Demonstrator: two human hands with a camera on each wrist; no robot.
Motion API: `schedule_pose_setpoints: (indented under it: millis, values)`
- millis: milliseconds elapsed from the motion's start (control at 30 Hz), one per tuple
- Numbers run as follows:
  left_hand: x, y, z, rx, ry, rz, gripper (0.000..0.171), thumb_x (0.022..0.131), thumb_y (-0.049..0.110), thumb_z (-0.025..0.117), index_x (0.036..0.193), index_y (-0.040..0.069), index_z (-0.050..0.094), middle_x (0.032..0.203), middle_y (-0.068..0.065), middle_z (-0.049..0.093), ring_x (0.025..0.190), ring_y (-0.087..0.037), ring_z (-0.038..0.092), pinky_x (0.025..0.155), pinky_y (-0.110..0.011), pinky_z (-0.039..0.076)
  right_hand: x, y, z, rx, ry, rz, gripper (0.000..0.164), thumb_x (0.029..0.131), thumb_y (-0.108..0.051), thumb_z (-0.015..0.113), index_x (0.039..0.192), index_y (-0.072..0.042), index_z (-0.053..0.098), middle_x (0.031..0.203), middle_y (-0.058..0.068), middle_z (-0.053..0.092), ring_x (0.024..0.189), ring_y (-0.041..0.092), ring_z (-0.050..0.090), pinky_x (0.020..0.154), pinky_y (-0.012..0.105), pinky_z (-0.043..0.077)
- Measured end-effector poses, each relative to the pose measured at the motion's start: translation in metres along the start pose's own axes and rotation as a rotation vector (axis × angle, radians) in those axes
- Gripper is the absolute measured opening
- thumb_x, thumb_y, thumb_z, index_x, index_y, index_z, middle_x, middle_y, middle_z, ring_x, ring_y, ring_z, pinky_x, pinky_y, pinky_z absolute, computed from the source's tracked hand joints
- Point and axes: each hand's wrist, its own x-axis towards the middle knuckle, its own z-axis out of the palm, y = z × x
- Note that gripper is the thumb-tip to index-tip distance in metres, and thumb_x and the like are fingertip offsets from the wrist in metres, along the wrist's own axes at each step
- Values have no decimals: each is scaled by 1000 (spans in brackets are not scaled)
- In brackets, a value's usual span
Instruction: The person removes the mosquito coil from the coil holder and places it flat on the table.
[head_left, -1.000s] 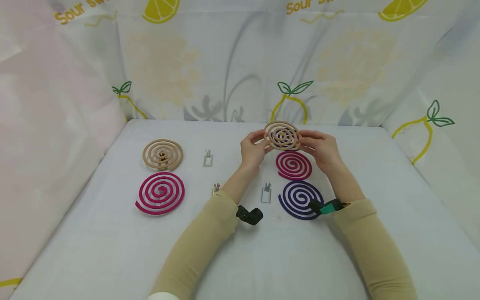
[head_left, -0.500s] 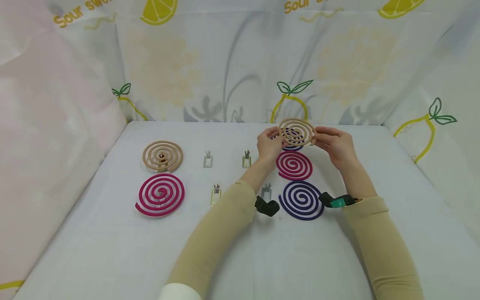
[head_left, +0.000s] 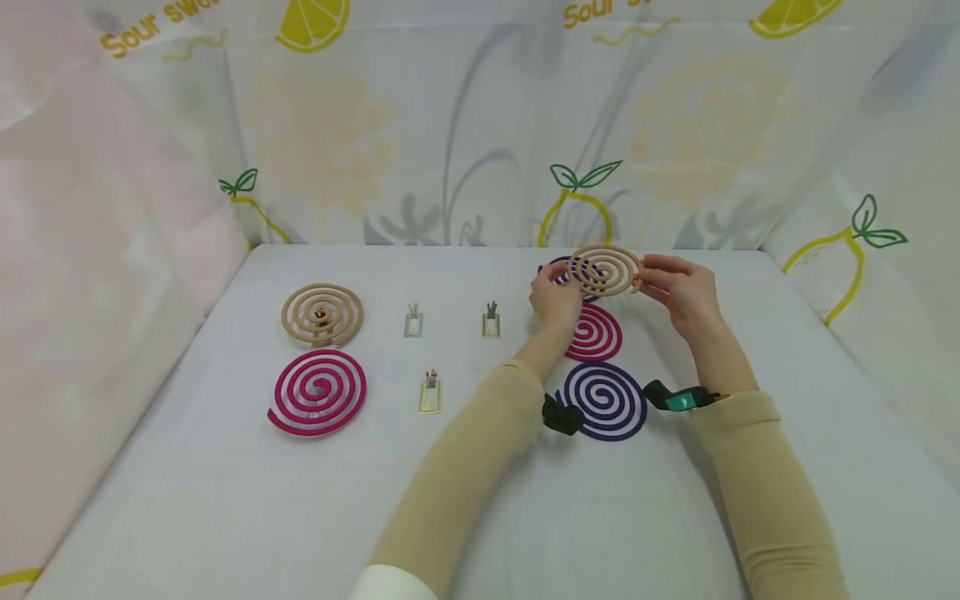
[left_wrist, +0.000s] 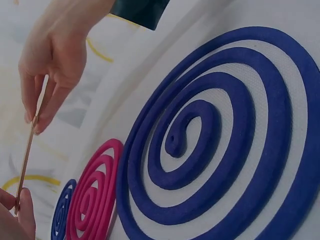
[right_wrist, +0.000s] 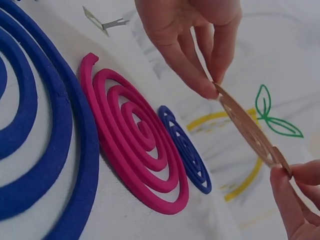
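A brown mosquito coil (head_left: pixel 603 271) is held up over the back right of the table. My left hand (head_left: pixel 557 302) pinches its left edge, and the fingers and thumb of my right hand (head_left: pixel 684 298) pinch the opposite edge. Both wrist views show the held coil nearly edge-on. Behind it, partly covered, lies a dark blue coil (right_wrist: pixel 186 149). Nearer me come a pink coil (head_left: pixel 594 332), overlapped by my left hand, and another dark blue coil (head_left: pixel 604 402), with the black left wrist camera over its edge.
On the left lie a second brown coil (head_left: pixel 322 315) and a second pink coil (head_left: pixel 320 392), each over a small stand. Small metal coil stands sit mid-table: a silver one (head_left: pixel 413 322) and two gold-edged stands (head_left: pixel 491 323). Printed fabric walls border the table.
Both hands have moved right with the brown coil. My left forearm has shifted right too, uncovering the gold-edged stands and covering the silver stand beside the near blue coil.
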Motion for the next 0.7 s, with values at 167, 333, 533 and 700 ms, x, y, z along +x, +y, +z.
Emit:
schedule_pose_setpoints:
  millis: [167, 333, 533, 700]
  values:
    - [-1, -7, 4, 39, 23, 12, 26, 86, -3, 67, 111, 6, 73, 94, -12, 76, 80, -17, 70, 65, -21, 54, 2, 2, -2, -13, 29, 12, 27, 89, 11, 64, 82, -12, 74, 81, 1, 74, 74, 10, 72, 70, 22, 61]
    - [-4, -11, 9, 60, -12, 23, 26, 87, -1, 69, 111, 6, 72, 99, -10, 75, 86, -16, 69, 69, -24, 55, 2, 4, -9, -77, 91, 14, 23, 89, 8, 67, 84, -13, 73, 82, -1, 73, 74, 10, 72, 72, 21, 61]
    - [-7, -15, 16, 38, -69, 11, 30, 85, -4, 65, 113, 5, 72, 109, -9, 74, 95, -16, 68, 83, -24, 56, 6, 6, -21, -25, 135, 13, 24, 87, 12, 67, 79, -10, 73, 75, 1, 73, 68, 11, 72, 68, 22, 61]
    - [-9, -19, 22, 41, -151, -39, 34, 88, 3, 65, 121, 9, 68, 119, -3, 73, 109, -15, 68, 95, -26, 53, 10, 8, -31, -6, 187, 16, 27, 86, 14, 66, 74, -10, 73, 72, 2, 72, 65, 11, 72, 65, 21, 61]
